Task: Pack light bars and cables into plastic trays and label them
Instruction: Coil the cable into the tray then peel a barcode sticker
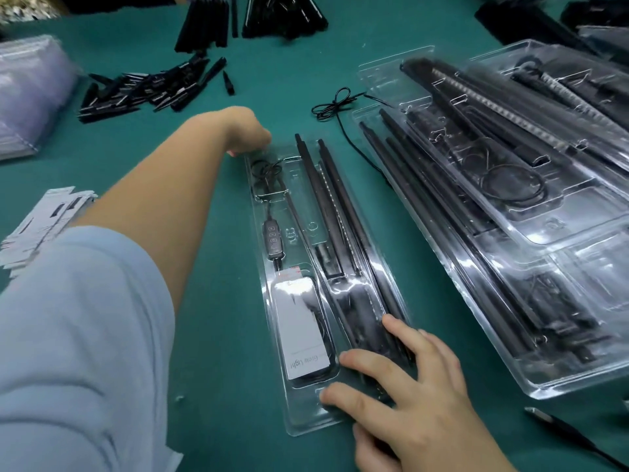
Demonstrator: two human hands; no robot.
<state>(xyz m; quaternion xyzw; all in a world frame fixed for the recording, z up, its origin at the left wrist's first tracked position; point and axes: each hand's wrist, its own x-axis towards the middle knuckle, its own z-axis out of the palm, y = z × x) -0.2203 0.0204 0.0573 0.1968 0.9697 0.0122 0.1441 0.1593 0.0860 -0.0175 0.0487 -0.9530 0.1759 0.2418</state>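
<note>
Green bench mat (pixel 218 335): your right hand (pixel 401 396) presses flat on the blister tray (pixel 306 420); left hand (pixel 250 134), grip unclear, tucks the coiled cable (pixel 265 172). Next: label.

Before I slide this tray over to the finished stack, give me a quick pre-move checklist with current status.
1. Light bars seated in the tray: ok.
2. Inline controller and cable in the left channel: ok.
3. White label in place: ok.
4. Right hand pressing the near end flat: ok.
5. Left hand clear of the far end: not ok, it's on the corner.
6. Loose cable on the table clear of the path: cannot tell.
</note>
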